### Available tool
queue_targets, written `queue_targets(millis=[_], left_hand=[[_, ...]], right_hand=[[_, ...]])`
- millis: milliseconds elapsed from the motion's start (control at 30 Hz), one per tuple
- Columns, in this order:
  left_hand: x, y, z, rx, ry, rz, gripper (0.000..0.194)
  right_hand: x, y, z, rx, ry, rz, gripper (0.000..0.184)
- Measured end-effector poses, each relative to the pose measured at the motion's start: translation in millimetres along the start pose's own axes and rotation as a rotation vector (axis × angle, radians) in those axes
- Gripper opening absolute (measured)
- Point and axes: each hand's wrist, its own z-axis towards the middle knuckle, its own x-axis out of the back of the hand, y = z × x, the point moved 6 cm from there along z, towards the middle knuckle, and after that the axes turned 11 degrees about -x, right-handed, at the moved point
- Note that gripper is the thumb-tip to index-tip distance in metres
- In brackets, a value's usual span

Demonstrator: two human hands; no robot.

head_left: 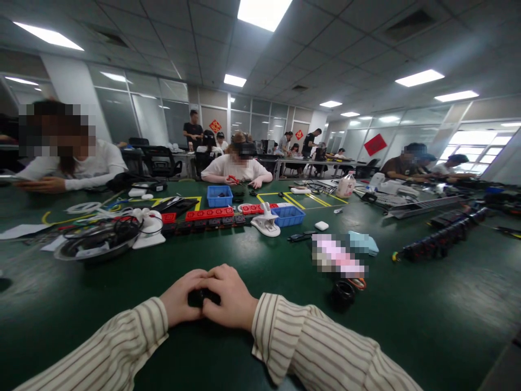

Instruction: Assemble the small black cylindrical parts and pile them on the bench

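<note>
My left hand (181, 297) and my right hand (230, 297) rest together on the green table (427, 309), close in front of me. Both are curled, fingers meeting, around a small black object (203, 297) that shows only as a dark patch between them; I cannot make out what it is. Striped sleeves cover both forearms.
A black roll of tape (344, 293) lies to the right of my hands. Farther back sit a round tray of cables (95, 244), a row of red and black power strips (203, 218), two blue bins (220, 195) and a white clamp (266, 222). People sit across and at both sides.
</note>
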Motion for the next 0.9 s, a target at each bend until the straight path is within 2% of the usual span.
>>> queue_targets(millis=[67, 133, 233, 300, 467, 633, 800, 900], left_hand=[[-2.5, -1.9, -2.0, -0.009, -0.007, 0.006, 0.040], [-4.5, -5.0, -4.4, 0.023, 0.001, 0.043, 0.047], [-5.8, -7.8, -7.2, 0.101, 0.018, 0.138, 0.062], [-6.2, -6.8, -7.5, 0.135, 0.020, 0.195, 0.064], [-7.3, -5.9, -5.4, 0.214, 0.008, 0.230, 0.054], [-6.4, -5.7, -2.0, 0.176, 0.030, 0.147, 0.037], [-3.0, -5.2, -0.4, 0.134, 0.045, 0.009, 0.033], [-1.4, -4.4, -0.7, 0.100, 0.031, -0.054, 0.034]], right_hand=[[0.2, -4.7, -1.7, 0.073, -0.012, 0.037, 0.031], [1.9, -8.0, -3.1, 0.110, -0.015, 0.077, 0.034], [7.6, -7.7, -3.5, 0.066, 0.025, 0.109, 0.039], [11.4, -5.7, -3.2, 0.021, 0.063, 0.117, 0.040], [11.1, 3.3, -1.1, -0.087, 0.099, 0.079, 0.041], [2.0, 10.8, 2.1, -0.146, 0.046, -0.003, 0.041], [0.1, 10.7, 3.8, -0.127, 0.028, -0.026, 0.034], [-0.7, 6.4, 2.6, -0.045, 0.009, 0.005, 0.025]])
